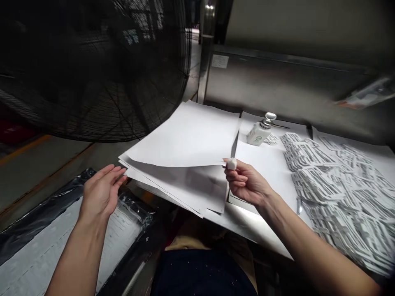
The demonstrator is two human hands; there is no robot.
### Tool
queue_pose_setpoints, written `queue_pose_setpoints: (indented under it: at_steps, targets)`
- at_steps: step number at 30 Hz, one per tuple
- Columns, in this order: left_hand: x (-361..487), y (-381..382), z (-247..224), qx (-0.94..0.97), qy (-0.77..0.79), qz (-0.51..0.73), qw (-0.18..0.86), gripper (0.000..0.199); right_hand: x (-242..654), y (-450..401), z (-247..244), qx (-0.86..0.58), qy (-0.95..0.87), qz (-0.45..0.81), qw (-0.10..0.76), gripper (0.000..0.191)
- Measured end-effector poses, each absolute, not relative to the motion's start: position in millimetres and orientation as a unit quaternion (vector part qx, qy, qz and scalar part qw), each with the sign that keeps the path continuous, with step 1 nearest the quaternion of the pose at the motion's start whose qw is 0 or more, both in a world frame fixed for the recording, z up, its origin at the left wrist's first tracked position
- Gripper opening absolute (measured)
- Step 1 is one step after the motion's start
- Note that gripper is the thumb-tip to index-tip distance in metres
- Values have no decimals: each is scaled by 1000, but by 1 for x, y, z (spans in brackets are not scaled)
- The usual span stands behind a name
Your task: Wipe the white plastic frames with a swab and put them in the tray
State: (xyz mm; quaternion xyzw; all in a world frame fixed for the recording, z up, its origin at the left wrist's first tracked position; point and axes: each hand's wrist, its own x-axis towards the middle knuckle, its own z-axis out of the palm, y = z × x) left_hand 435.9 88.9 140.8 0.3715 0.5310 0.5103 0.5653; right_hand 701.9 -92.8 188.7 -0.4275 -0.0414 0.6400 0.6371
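Note:
My right hand [247, 183] pinches a small white cotton wad [231, 163] between thumb and fingers, right at the near corner of a loose stack of white paper sheets [182, 156]. The top sheets of that stack curl up and lie slightly fanned. My left hand [101, 193] hangs open with its fingers spread, just off the stack's left edge and holding nothing. Behind the right hand stands a white dispenser bottle with a metal pump top [261, 133]. To the right lies a large heap of small printed white slips [336, 185].
A black mesh fan guard [92, 70] looms at upper left, close above the paper. A steel panel [277, 78] rises behind the white work surface [265, 172]. Lower left, papers lie in a black-edged plastic wrap [61, 234]. A small metal tool [298, 204] rests beside the slips.

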Motion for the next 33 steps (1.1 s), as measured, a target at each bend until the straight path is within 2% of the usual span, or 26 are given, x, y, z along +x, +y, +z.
queue_pose_setpoints:
  at_steps: [10,19,25,33]
  targets:
    - [439,126,133,381,582,487,528,32,698,-105,165,-440,-33,646,623,8]
    - [440,137,127,385,565,461,566,26,695,-110,155,-486,-53,645,588,12]
    - [451,135,131,425,502,404,636,21,693,-111,147,-536,-78,638,547,19]
    - [461,124,130,415,468,395,673,20,698,-113,154,-494,-87,619,604,18]
